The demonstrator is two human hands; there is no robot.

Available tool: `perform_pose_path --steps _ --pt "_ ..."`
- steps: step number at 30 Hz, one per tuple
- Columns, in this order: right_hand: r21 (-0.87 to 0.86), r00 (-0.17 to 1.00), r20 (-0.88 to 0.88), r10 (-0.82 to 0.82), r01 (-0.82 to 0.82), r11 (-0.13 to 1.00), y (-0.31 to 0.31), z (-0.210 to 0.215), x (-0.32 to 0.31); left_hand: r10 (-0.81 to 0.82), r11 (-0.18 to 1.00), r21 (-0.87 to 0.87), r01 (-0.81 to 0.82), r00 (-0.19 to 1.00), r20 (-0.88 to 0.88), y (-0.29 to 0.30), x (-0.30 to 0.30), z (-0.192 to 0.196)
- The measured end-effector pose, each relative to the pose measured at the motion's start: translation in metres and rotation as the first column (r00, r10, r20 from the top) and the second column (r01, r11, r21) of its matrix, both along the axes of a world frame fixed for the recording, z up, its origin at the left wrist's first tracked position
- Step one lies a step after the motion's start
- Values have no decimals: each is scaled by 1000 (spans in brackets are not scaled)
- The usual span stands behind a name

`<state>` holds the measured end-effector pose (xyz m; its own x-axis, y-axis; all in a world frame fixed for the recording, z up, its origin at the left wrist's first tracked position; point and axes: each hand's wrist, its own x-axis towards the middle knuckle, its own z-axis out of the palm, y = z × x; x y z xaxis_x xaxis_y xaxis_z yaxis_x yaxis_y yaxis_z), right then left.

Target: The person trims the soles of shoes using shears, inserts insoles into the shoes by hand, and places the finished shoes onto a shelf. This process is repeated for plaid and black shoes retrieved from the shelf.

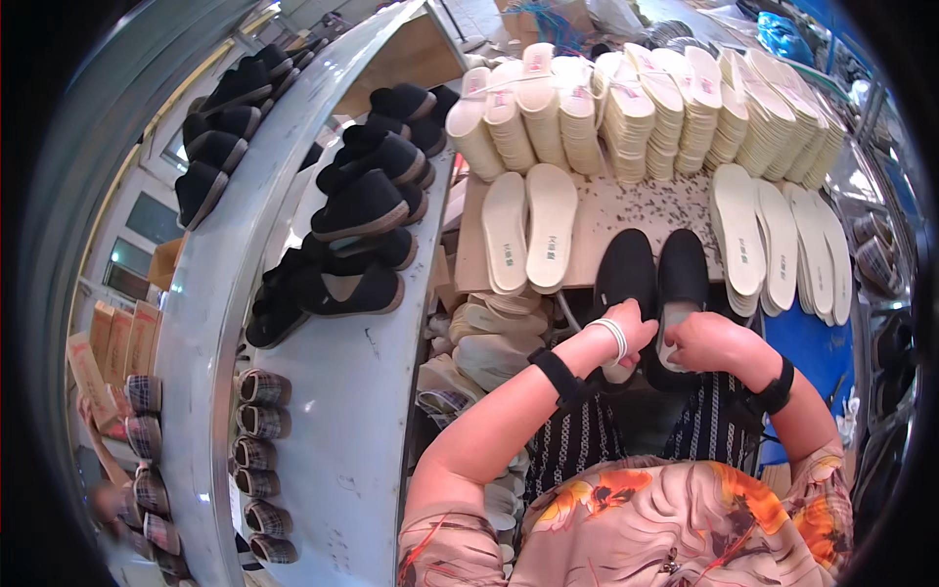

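Black cloth shoes [653, 279] lie side by side on the board [626, 210], toes pointing away. The left hand [629, 328] and right hand [706, 342] each press a pale insole [673, 338] into a heel opening, fingers curled.

Bundled cream insole stacks [646, 103] at 12 o'clock; loose insole pair [529, 230] on surface [626, 210]; black slippers [362, 210] at 10; plaid slippers [256, 430] at 8.
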<state>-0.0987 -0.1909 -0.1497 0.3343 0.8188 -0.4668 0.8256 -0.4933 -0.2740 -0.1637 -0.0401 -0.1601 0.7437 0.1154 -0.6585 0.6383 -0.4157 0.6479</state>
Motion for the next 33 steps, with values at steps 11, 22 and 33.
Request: perform_pose_path --steps 11,22,33 --pt "527 966 -114 -231 256 810 -74 48 -9 -100 879 433 -201 809 579 0 -72 -16" --pt "343 993 -116 -11 50 938 -53 9 -14 660 358 171 -918 378 649 252 -207 153" --pt "229 798 -224 -559 601 766 -151 34 76 303 726 313 -613 693 655 363 -95 30"
